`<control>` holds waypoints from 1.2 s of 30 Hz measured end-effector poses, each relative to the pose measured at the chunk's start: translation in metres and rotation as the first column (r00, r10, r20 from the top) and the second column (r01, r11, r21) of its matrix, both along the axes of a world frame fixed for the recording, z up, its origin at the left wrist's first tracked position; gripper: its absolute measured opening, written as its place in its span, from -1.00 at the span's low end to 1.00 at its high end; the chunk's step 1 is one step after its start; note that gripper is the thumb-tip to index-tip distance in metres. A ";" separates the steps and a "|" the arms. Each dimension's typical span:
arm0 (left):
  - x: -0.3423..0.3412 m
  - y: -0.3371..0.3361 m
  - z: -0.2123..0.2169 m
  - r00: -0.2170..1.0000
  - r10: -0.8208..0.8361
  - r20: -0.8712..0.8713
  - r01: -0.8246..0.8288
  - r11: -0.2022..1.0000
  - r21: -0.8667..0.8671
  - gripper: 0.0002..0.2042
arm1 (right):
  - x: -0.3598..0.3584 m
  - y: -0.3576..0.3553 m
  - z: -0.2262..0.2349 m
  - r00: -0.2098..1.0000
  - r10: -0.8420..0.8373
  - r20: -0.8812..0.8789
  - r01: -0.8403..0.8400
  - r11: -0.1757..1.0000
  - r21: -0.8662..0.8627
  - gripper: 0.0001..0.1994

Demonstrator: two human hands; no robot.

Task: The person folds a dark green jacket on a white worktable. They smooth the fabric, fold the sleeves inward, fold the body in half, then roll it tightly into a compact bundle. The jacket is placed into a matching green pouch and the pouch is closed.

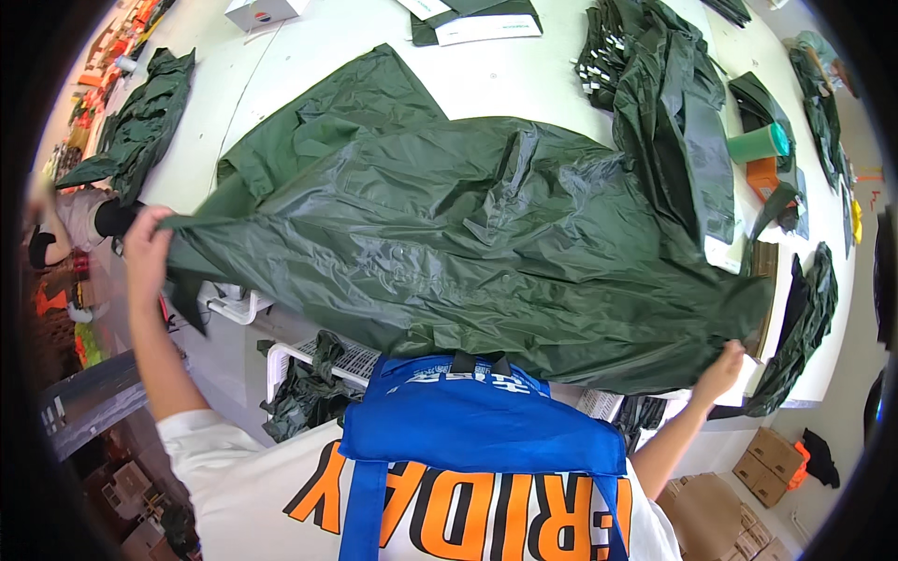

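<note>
Shiny dark green fabric (440, 252) spreads over the near side of a white bench (524, 84), overhanging its edge, left hand (148, 248) and right hand (720, 371) each holding an end between closed fingers. A pale green cup (760, 143) sits toward the bench's right, a small white box (267, 13) toward its far left.

A rain garment (440, 243) spans the near side of a worktable (514, 84) between left hand (148, 248) and right hand (720, 369), piled garments (669, 112) at right, a carton (265, 13) behind.
</note>
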State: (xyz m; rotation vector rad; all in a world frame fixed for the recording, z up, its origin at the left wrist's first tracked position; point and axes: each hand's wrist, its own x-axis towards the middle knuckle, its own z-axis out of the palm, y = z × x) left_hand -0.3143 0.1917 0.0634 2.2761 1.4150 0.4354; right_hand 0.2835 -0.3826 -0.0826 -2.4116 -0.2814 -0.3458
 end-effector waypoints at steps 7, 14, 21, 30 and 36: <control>0.173 0.165 0.044 0.948 -0.184 -0.259 0.299 0.791 0.534 -0.64 | 0.236 0.047 0.082 0.963 0.090 0.255 0.018 0.920 -0.392 -0.59; 0.112 0.130 -0.094 0.995 0.060 -0.082 0.005 0.777 0.630 -0.40 | -0.054 0.125 0.046 0.371 0.894 -0.252 0.105 0.229 0.968 -0.84; -0.023 0.073 -0.214 0.861 0.509 -0.018 -0.435 0.716 -0.546 -0.25 | -0.205 0.095 -0.081 0.446 0.686 -0.576 0.763 0.046 0.645 -0.75; -0.014 0.122 -0.190 0.934 0.185 0.304 -0.174 0.983 -0.062 -0.79 | -0.205 0.095 -0.088 0.477 0.557 -0.680 0.802 0.041 0.596 -0.75; -0.002 0.160 -0.051 0.753 -0.001 0.658 -0.054 0.997 0.062 -0.82 | -0.109 0.056 -0.110 0.824 0.027 -0.567 0.567 -0.038 0.823 -0.76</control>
